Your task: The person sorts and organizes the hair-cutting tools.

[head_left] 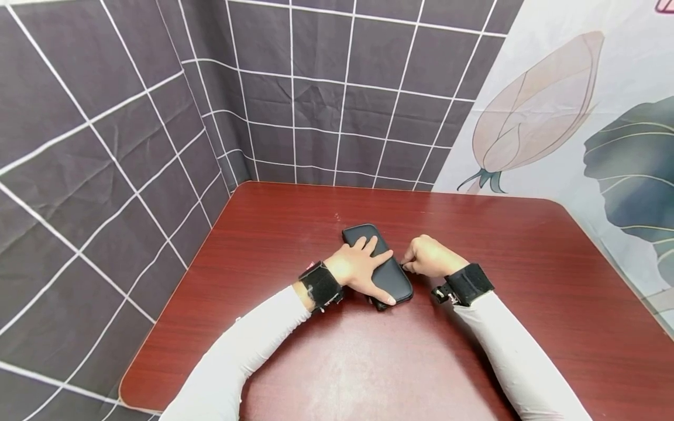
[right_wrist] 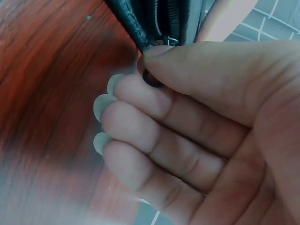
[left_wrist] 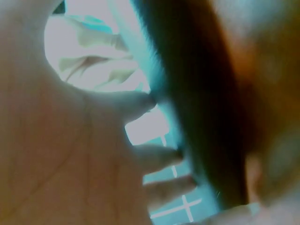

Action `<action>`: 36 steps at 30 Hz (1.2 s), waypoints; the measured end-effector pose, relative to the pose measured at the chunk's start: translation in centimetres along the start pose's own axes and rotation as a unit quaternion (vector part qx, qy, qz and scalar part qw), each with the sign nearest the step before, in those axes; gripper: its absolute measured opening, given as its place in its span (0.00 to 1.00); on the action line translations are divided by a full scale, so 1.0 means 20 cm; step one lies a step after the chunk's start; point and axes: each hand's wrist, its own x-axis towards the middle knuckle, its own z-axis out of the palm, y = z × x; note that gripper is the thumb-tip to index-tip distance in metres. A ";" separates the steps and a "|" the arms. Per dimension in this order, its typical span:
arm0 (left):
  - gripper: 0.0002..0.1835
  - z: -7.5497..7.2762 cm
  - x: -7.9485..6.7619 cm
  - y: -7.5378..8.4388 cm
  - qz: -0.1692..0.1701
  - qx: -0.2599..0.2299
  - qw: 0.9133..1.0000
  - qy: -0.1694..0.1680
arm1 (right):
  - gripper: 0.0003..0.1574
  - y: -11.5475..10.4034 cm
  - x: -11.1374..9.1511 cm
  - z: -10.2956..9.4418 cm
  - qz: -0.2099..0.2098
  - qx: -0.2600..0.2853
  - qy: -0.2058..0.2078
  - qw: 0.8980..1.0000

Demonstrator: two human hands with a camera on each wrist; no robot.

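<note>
A black zippered case (head_left: 394, 279) with a smooth, leather-like face lies slantwise on the table. Across its top spreads my left hand (head_left: 362, 270), fingers straight and apart, thumb near the front end. In the left wrist view the palm fills the left side, beside the dark, blurred case (left_wrist: 197, 93). At the case's right edge, my right hand (head_left: 430, 257) pinches the zipper pull (right_wrist: 152, 79) between thumb and index finger, the other fingers curled below. The zipper teeth (right_wrist: 173, 16) stand parted behind the slider in the right wrist view.
The reddish-brown wooden table (head_left: 295, 234) has rounded corners. Behind it and to the left hangs dark grey cloth with a white grid (head_left: 316, 99); a pale cloth with a flower print (head_left: 537, 111) hangs at the right. Both wrists wear black bands (head_left: 468, 285).
</note>
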 end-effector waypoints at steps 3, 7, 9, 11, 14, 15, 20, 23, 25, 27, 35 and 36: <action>0.64 -0.02 -0.02 -0.01 -0.003 0.021 1.000 -0.004 | 0.14 0.01 0.00 0.01 0.002 -0.002 0.010 1.000; 0.65 -0.02 -0.02 0.00 -0.008 0.056 0.998 0.005 | 0.13 0.03 0.01 0.03 0.002 -0.020 0.036 0.999; 0.64 -0.02 -0.02 0.02 -0.010 0.068 0.998 0.014 | 0.12 0.04 0.02 0.04 0.000 -0.028 0.046 0.999; 0.63 -0.01 0.00 0.02 0.000 0.075 0.997 0.026 | 0.12 0.04 0.02 0.04 0.001 -0.033 0.050 0.998; 0.62 0.02 0.03 -0.02 0.043 0.058 0.997 0.034 | 0.13 0.04 0.02 0.05 -0.002 -0.032 0.049 0.998; 0.62 0.04 0.05 -0.04 0.060 0.048 0.996 0.034 | 0.13 0.04 0.02 0.05 -0.005 -0.031 0.048 0.998; 0.60 0.09 0.11 -0.10 0.120 0.007 0.992 0.035 | 0.13 0.03 0.02 0.04 -0.015 -0.025 0.046 0.999; 0.60 0.08 0.12 -0.10 0.125 0.015 0.991 0.047 | 0.13 0.03 0.02 0.03 -0.013 -0.020 0.044 0.999; 0.61 0.08 0.13 -0.10 0.122 0.017 0.991 0.048 | 0.13 0.04 0.02 0.03 -0.015 -0.019 0.045 0.999; 0.62 0.08 0.13 -0.10 0.118 0.019 0.992 0.045 | 0.14 0.04 0.02 0.03 -0.015 -0.020 0.044 0.999; 0.62 0.06 0.13 -0.09 0.104 0.022 0.994 0.036 | 0.13 0.04 0.01 0.02 -0.018 -0.023 0.034 0.999; 0.62 0.06 0.13 -0.09 0.103 0.024 0.994 0.036 | 0.13 0.04 0.01 0.02 -0.021 -0.022 0.034 0.999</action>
